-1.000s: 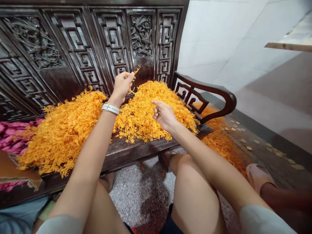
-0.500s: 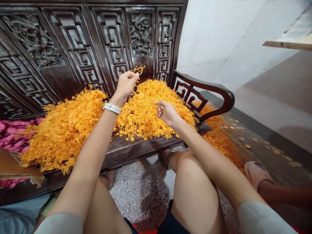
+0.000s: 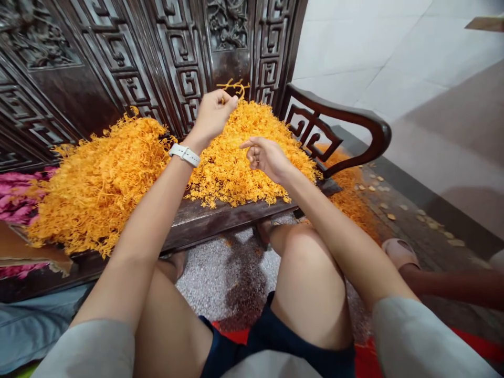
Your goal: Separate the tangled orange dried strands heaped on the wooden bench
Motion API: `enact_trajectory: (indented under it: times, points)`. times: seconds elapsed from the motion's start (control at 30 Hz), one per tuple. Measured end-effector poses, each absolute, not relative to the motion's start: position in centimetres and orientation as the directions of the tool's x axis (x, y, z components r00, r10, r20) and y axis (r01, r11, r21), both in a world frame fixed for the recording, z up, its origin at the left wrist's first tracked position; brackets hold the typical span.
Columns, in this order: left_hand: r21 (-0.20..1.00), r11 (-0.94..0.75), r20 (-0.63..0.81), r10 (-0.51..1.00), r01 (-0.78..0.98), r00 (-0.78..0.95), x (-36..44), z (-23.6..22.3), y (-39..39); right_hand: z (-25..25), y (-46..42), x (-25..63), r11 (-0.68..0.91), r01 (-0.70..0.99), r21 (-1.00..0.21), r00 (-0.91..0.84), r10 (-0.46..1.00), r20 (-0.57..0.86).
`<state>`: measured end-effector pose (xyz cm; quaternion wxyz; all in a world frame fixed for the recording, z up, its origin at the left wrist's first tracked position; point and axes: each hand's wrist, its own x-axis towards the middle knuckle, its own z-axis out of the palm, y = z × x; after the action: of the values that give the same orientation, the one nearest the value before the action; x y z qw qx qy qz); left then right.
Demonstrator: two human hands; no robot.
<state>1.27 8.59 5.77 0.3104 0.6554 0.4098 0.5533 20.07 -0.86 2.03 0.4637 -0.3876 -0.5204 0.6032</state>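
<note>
My left hand is pinched shut on a thin branching orange strand, lifted above the back of a heap of dried orange strands. A white watch strap circles that wrist. My right hand hangs just over the same heap, with its fingers loosely apart and nothing visible in them. A second heap of the strands lies to the left, under and beyond my left forearm.
Both heaps lie on a dark carved wooden bench seat, with a fretwork back and an armrest at right. Pink material and cardboard sit at left. Strands and flakes litter the speckled floor. Another person's leg and slipper are at right.
The view has tilted downward, so the bench sits higher in the picture. My left hand still pinches the strand, which has shifted slightly right. My right hand has barely changed its pose.
</note>
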Motion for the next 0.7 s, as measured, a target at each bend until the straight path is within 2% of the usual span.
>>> enact_trajectory:
  times: [0.13,0.23,0.3,0.37,0.43,0.5,0.53,0.57,0.63,0.7]
  points:
    - [0.845,-0.501,0.496,0.865,0.186,0.077,2.7,4.1,8.5,2.2,-2.2,18.7,0.060,-0.088,-0.994,-0.400,0.912,0.091]
    - [0.813,-0.534,0.533,0.843,0.234,0.073,3.3,3.8,8.5,2.1,-2.3,18.1,0.131,-0.040,-0.991,-0.411,0.901,0.136]
    - [0.783,-0.561,0.572,0.819,0.270,0.045,3.2,4.2,8.5,2.4,-2.3,18.2,0.162,-0.022,-0.987,-0.417,0.895,0.156]
    - [0.761,-0.581,0.607,0.794,0.290,-0.003,2.7,4.7,8.6,3.3,-2.7,18.6,0.176,-0.020,-0.984,-0.499,0.852,0.162]
    - [0.754,-0.581,0.622,0.782,0.306,-0.047,1.5,4.7,8.9,4.5,-3.7,18.9,0.176,-0.008,-0.984,-0.717,0.686,0.129]
    - [0.763,-0.557,0.617,0.780,0.329,-0.110,-0.6,3.8,9.5,5.6,-5.1,18.9,0.179,0.021,-0.984,-0.915,0.401,0.054]
    - [0.775,-0.534,0.604,0.783,0.337,-0.149,-1.7,3.0,9.9,5.9,-5.7,18.7,0.180,0.022,-0.983,-0.952,0.304,0.034]
    - [0.791,-0.505,0.587,0.785,0.344,-0.196,-3.0,2.2,10.4,6.0,-6.0,18.5,0.170,0.002,-0.985,-0.956,0.289,0.048]
    - [0.823,-0.444,0.545,0.792,0.354,-0.274,-5.1,0.5,11.5,5.6,-6.0,18.0,0.116,-0.105,-0.988,-0.869,0.472,0.148]
    - [0.849,-0.403,0.515,0.776,0.342,-0.364,-6.6,-0.2,12.7,4.7,-4.7,17.8,0.038,-0.250,-0.967,-0.672,0.712,0.202]
